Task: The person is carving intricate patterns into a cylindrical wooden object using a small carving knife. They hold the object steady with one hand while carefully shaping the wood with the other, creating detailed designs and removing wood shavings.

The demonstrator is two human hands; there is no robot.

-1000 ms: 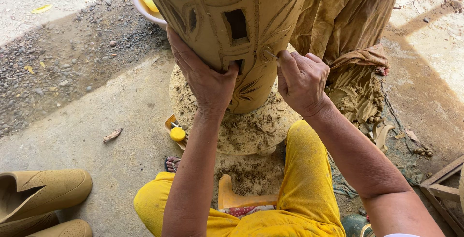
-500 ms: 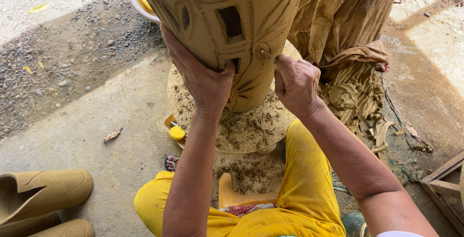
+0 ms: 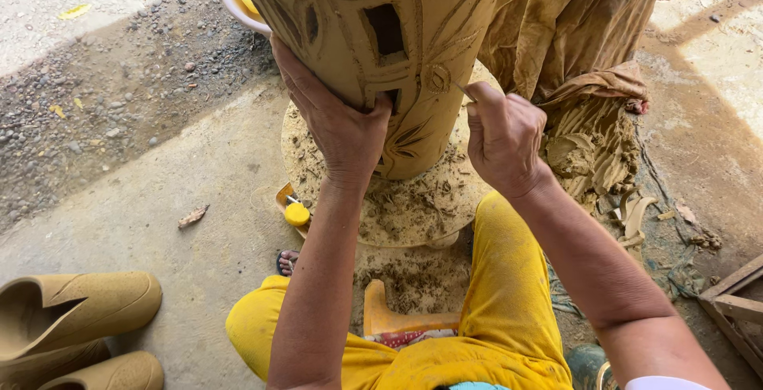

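Tall tan clay vessel (image 3: 373,48) with carved leaf lines and rectangular cut-out windows stands on a round, crumb-covered turntable board (image 3: 397,207) at about twelve o'clock from the seated person's lap. Compared with a second ago the vessel looks turned a little, so the square window and the small round stamped button now face the camera more squarely, and the right hand (image 3: 505,139) has crept up from around four o'clock toward three o'clock of the pot's foot. That puts the thin carving tool (image 3: 463,90) right at the wall beside the button, so I'd guess the cutting is on that spot now. Right hand is closed in a pinch grip on the tool; left hand (image 3: 338,120) is spread flat against the wall at about nine o'clock, fingers curled at the lower window edge, bracing it. Clay looks leather-hard, matte and smooth, with crisp edges at the cut-outs. Damp shavings litter the board. A muddy brown draped cloth (image 3: 572,48) hangs at two o'clock, a small yellow cap (image 3: 297,214) sits at eight o'clock of the board, and tan moulded clay pieces (image 3: 71,310) lie far left.
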